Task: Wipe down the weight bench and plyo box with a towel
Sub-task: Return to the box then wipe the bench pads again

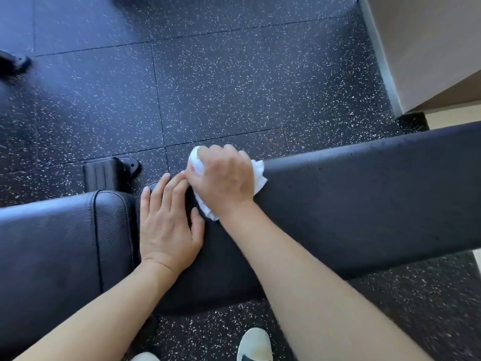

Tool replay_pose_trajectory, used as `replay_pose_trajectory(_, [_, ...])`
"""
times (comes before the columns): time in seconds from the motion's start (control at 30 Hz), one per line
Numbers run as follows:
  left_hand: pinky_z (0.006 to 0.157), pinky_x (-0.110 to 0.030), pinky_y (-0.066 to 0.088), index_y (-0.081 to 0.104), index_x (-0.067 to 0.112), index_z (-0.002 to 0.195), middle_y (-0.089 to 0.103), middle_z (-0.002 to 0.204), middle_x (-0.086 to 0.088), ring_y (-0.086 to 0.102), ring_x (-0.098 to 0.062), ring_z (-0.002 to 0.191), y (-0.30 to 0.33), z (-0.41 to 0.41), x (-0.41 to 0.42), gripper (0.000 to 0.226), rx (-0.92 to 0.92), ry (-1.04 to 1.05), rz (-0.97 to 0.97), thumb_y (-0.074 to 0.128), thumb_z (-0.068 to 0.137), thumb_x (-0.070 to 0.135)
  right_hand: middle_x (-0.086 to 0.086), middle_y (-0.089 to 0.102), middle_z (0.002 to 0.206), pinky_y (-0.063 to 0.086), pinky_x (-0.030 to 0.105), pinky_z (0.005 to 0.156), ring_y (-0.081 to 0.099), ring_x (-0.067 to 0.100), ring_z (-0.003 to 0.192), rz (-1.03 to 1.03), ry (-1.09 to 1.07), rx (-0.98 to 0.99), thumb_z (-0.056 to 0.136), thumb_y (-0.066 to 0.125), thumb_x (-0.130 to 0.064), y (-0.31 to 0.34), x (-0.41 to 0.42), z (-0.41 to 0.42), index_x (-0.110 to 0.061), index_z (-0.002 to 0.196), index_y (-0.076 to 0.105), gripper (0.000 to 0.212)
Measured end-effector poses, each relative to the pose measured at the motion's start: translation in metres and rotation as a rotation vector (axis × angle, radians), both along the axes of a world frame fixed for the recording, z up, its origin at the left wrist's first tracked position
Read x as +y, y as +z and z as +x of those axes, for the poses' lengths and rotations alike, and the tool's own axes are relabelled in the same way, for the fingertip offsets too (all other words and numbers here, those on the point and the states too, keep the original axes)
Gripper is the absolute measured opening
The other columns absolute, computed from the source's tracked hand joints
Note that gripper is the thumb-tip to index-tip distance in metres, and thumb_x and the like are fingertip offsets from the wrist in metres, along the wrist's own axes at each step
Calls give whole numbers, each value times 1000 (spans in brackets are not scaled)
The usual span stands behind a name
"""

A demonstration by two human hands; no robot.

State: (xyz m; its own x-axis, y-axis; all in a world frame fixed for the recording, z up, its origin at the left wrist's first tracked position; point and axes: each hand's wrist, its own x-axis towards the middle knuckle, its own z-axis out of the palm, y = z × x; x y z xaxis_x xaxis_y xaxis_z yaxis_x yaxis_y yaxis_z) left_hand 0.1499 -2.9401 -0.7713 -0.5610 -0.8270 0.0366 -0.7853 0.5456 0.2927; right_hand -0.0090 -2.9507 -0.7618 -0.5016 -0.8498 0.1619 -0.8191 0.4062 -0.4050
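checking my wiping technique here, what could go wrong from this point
The right hand holds the white towel bunched at the far edge of the long pad, so it may slip off the edge. The left hand lies flat beside the gap between the pads; fingers could catch there, and that seam may go unwiped.

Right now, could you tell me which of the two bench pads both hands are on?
The long pad on the right. The right hand grips the white towel at its far edge; the left hand rests flat on it. The stitched pad is untouched.
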Motion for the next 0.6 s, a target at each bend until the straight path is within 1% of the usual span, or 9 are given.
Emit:
replay_pose_trajectory(0.1, [128,-55,19,48,11,148,49,158,-4,37,-33,152,0,0,0,63,3,12,7,46,89,32,1,57,60,28,33,60,54,30,59,-11,58,-82,73,84,-36,-2,-2,5,-18,65,60,31])
replay_pose_trajectory(0.17, [127,-56,21,49,12,147,49,158,-4,38,-33,151,1,-2,0,61,3,-1,-12,47,89,31,3,56,60,29,32,59,54,30,59,-23,133,-40,75,83,-34,-1,7,-26,-17,64,58,32])
replay_pose_trajectory(0.2, [127,-57,21,50,12,146,50,158,-4,38,-33,151,1,-3,-1,60,8,-8,-21,48,89,31,4,58,62,31,33,60,57,31,63,-4,113,-25,78,79,-35,-2,14,-52,-17,66,58,31])
replay_pose_trajectory(0.27, [127,-56,21,51,13,145,50,158,-4,38,-33,151,1,-3,-1,59,14,-14,-25,48,90,31,4,63,75,37,35,64,60,34,75,146,-34,-3,87,55,-45,-1,31,-109,-20,70,55,30])
replay_pose_trajectory(0.33, [127,-56,20,51,14,146,50,158,-4,38,-33,151,0,-3,-1,59,14,-11,-17,48,90,32,2,62,81,43,36,68,58,33,80,237,-183,3,78,24,-55,0,49,-149,-20,71,45,41])
replay_pose_trajectory(0.37, [127,-56,20,51,14,146,49,159,-4,38,-33,152,-1,-3,0,59,11,-10,-15,48,90,32,2,62,81,46,38,71,57,33,81,260,-225,1,75,20,-55,2,52,-157,-20,72,45,43])
replay_pose_trajectory(0.43, [127,-57,20,51,14,146,49,159,-3,38,-33,152,-1,-2,0,59,11,-11,-10,48,90,33,5,62,80,48,41,74,58,35,81,260,-255,5,85,35,-52,7,47,-149,-21,75,53,38])
replay_pose_trajectory(0.5, [127,-57,20,51,15,147,49,159,-2,37,-32,152,0,-1,0,59,16,-7,-5,48,90,33,4,57,76,43,40,72,56,33,79,252,-234,-4,91,53,-45,10,30,-123,-20,79,60,29])
replay_pose_trajectory(0.6, [127,-56,20,52,15,146,49,159,-2,37,-32,152,-1,-2,0,59,22,-3,-3,49,90,32,4,64,78,33,37,69,54,32,76,238,-100,-13,92,57,-42,6,-9,-60,-21,84,67,25])
